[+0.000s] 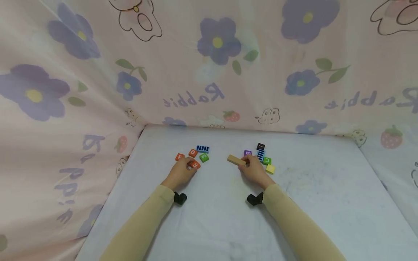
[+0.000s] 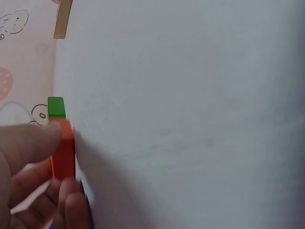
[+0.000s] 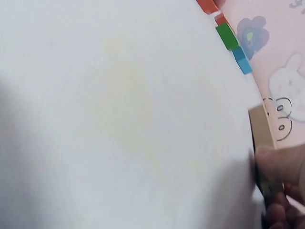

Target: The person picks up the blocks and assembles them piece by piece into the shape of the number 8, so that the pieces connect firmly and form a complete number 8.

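In the head view my left hand (image 1: 181, 172) pinches an orange letter block (image 1: 195, 164) between thumb and fingers, low over the white table. Close by lie an orange block (image 1: 179, 157), another orange block (image 1: 193, 153), a green block (image 1: 204, 157) and a blue striped block (image 1: 203, 149). My right hand (image 1: 256, 170) grips one end of a plain wooden block (image 1: 236, 160), which points toward the left. Around that hand are a purple block (image 1: 247, 153), a black block (image 1: 260, 146), a blue striped block (image 1: 260, 155), a green block (image 1: 267, 161) and a yellow block (image 1: 270, 169).
A pale patterned curtain (image 1: 183, 72) hangs behind and to the left of the white table (image 1: 215, 217). A black wrist strap piece (image 1: 180, 198) shows at the left cuff, and a similar black piece (image 1: 255, 199) at the right cuff.
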Demonstrator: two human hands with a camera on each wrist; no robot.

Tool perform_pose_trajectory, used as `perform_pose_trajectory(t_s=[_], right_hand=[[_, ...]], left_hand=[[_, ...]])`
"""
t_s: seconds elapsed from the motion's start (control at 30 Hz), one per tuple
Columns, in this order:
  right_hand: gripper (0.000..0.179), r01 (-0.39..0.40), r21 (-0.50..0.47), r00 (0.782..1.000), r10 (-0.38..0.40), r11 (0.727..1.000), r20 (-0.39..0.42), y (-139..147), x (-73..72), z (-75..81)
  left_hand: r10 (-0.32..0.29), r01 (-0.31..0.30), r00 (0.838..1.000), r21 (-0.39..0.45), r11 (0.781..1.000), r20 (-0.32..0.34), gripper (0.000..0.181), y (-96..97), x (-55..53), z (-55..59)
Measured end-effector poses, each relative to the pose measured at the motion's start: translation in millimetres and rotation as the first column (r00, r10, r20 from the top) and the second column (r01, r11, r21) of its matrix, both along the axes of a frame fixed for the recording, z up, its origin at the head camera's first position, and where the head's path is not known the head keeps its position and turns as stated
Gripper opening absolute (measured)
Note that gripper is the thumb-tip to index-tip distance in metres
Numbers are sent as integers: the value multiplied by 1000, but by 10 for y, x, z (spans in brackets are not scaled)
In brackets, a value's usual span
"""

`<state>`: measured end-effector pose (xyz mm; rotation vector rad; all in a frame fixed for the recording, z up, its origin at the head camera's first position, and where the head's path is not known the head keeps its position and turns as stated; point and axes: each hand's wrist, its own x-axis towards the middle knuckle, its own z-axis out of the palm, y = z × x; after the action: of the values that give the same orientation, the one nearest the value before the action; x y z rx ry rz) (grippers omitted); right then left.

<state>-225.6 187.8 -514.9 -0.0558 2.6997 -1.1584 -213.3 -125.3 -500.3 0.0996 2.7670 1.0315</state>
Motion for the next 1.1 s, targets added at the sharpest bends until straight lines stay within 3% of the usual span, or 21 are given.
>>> perform_pose_trajectory(t_s=[0.2, 0.43, 0.63, 0.8, 1.1], right_hand=[[33, -61, -33, 997, 62, 998, 39, 72, 34, -72], [30, -191, -48, 981, 192, 980, 26, -65, 115, -31], [28, -237, -44, 971, 237, 970, -10, -172, 126, -43], [27, -248, -72, 969, 248, 966, -16, -174, 65, -94], [24, -232, -165, 970, 241, 959, 35, -173, 80, -82]], left_hand=[[-125, 124, 992, 9, 992, 4, 40, 6, 40, -74], [-162, 161, 987, 24, 987, 14, 38, 46, 51, -48], [-205, 205, 978, 17, 979, 38, 38, 129, -56, -84], [-201, 198, 978, 58, 978, 51, 36, 191, -99, -74], [-166, 141, 980, 217, 966, 105, 35, 184, -161, -102]])
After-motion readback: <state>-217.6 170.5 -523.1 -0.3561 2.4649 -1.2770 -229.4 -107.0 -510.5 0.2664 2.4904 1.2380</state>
